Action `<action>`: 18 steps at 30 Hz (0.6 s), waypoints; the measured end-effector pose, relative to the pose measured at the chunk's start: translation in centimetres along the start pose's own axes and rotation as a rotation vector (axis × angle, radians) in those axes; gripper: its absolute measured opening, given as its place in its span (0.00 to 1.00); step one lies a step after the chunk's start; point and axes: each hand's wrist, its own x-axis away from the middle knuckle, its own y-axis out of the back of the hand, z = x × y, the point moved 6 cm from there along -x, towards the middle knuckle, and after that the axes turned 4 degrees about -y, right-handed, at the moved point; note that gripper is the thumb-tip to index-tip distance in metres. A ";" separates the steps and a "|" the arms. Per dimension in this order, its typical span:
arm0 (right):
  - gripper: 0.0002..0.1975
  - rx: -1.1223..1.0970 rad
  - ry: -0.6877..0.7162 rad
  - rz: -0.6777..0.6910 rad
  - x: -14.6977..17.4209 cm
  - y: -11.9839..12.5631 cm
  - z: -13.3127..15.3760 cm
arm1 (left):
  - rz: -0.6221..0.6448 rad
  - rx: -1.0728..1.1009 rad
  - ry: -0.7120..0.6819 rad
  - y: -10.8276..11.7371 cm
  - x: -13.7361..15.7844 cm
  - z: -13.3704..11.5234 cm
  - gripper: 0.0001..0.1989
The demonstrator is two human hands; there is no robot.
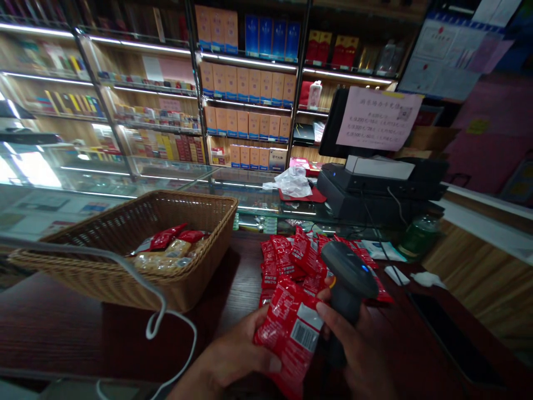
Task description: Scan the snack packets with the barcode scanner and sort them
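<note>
In my left hand (235,353) is a red snack packet (287,328), its barcode and a blank white label facing up toward me. My right hand (353,339) is wrapped round the handle of a dark grey barcode scanner (347,272), which shows a small blue light. The right thumb reaches to the packet's edge, by the white label. Just beyond both hands lies a pile of similar red packets (287,255) on the dark wooden counter (233,278).
A wicker basket (183,283) with red and yellowish packets stands at left, a white cable (191,333) in front. At right are a phone (453,339), a green bottle (420,236) and a monitor (333,128) on a black register (345,194). Lit shelves (250,103) stand behind.
</note>
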 end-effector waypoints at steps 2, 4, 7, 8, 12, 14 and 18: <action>0.25 -0.069 -0.014 -0.042 0.0 0.0 -0.3 | 0.003 -0.002 0.006 0.2 0.2 0.3 0.31; 0.23 -0.100 -0.015 -0.048 -0.1 -0.1 -0.5 | 0.014 -0.036 0.027 0.5 0.4 0.5 0.32; 0.26 -0.091 0.018 -0.039 -0.4 0.0 -0.4 | 0.021 -0.136 0.052 1.1 0.8 0.2 0.34; 0.28 -0.087 0.028 -0.041 -0.6 0.1 -0.3 | 0.009 -0.164 0.056 1.3 0.8 0.0 0.35; 0.26 -0.066 0.061 -0.066 -1.1 1.0 0.4 | -0.099 -0.213 0.073 1.9 0.9 -0.1 0.29; 0.24 -0.058 0.073 -0.081 -1.2 1.6 0.6 | -0.123 -0.248 0.095 1.7 0.9 0.2 0.22; 0.23 -0.048 0.074 -0.117 -1.6 2.9 0.5 | -0.158 -0.286 0.126 1.3 0.7 0.6 0.22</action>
